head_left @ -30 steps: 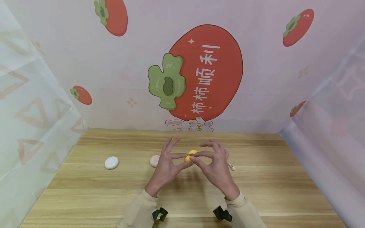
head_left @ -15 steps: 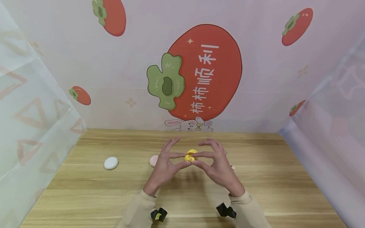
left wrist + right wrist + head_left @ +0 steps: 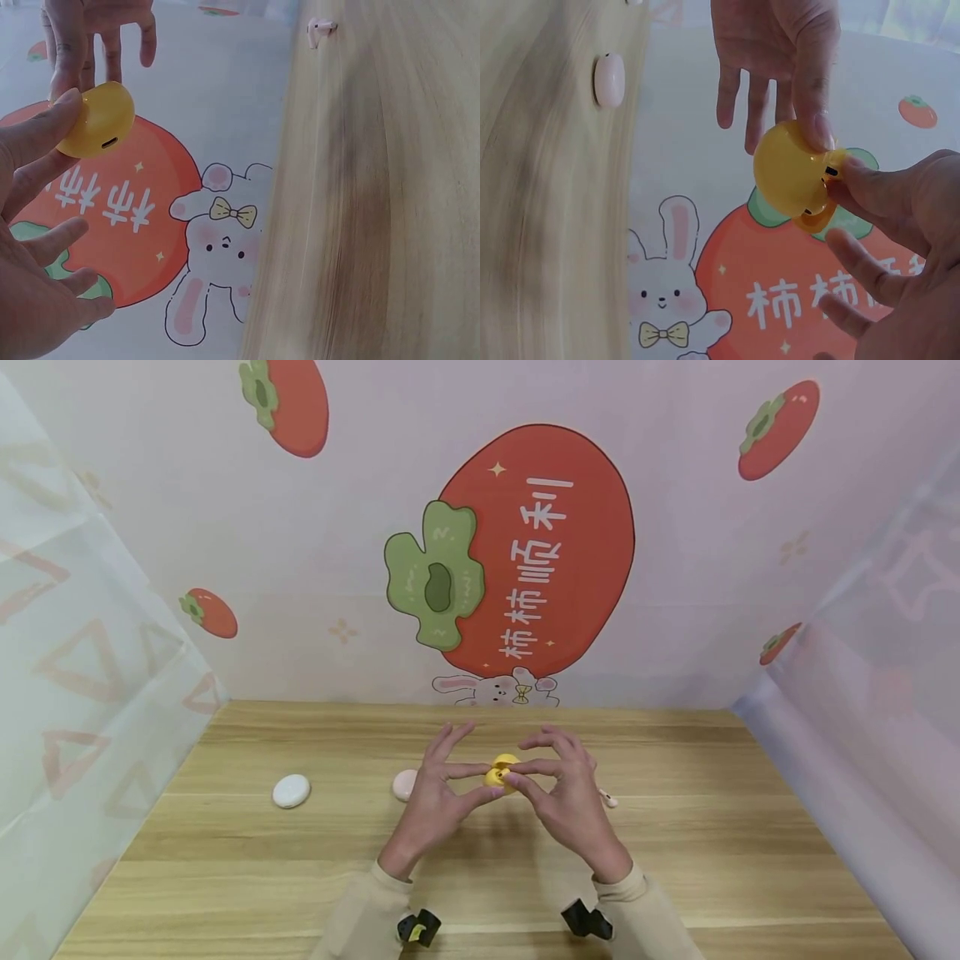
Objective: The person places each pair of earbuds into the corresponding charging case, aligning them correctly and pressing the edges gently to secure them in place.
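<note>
In the head view, a yellow earbud case (image 3: 491,779) is held above the table in front of the wall, its lid raised. My left hand (image 3: 437,797) pinches it between thumb and fingers; a small charging slot shows on its underside in the left wrist view. My right hand (image 3: 567,799) meets it from the other side. Between the right thumb and index finger, a yellow earbud (image 3: 835,166) with a black mesh patch is pinched at the case's opening. How deep the earbud sits is hidden by the fingers.
On the wooden table (image 3: 315,877), a white round case (image 3: 291,791) lies at left and a pink case (image 3: 404,785) beside the left hand. Pink earbuds (image 3: 321,31) lie beyond the right hand. A printed cloth wall (image 3: 300,543) rises behind the table.
The right hand and wrist shifted slightly outward, then back, and the right thumb moved off and onto the case's opening again. The left hand and case stay nearly in place.
</note>
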Available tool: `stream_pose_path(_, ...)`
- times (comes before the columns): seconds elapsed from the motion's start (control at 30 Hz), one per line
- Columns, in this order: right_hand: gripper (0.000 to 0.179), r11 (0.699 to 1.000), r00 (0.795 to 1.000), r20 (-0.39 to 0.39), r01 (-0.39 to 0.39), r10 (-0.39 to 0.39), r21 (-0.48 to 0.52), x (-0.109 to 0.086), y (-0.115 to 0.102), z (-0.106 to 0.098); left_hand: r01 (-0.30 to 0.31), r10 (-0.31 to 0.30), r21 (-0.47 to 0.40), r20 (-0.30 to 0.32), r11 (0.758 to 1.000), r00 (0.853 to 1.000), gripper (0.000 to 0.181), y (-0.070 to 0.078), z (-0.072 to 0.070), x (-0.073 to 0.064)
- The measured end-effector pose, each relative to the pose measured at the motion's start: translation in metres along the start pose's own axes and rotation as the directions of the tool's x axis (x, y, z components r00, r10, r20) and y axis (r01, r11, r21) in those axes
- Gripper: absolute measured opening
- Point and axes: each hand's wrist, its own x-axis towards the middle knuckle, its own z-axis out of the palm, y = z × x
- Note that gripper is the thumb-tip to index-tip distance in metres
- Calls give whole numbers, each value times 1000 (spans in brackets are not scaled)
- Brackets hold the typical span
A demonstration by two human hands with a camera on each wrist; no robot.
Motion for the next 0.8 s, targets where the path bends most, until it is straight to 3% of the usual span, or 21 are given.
stream_pose_path(0.27, 8, 999, 1000, -12, -27, 26, -26, -1, -2, 1, 4, -4, -6, 5, 1000, 1000, 31, 1, 0, 0)
stream_pose_path(0.4, 9, 1000, 999, -43, -12, 12, 6, 1, -1, -3, 38, -38, -21, 5, 999, 999, 33, 1, -2, 0)
stream_pose_path(0.63, 9, 994, 992, -110, -46, 57, 99, 4, 5, -17, 94, -95, -142, -1, 985, 995, 33, -1, -6, 1)
stream_pose_path(0.8, 14, 982, 989, -77, -118, 130, 146, 5, 8, -22, 118, -117, -248, 21, 962, 993, 25, -1, -9, 3)
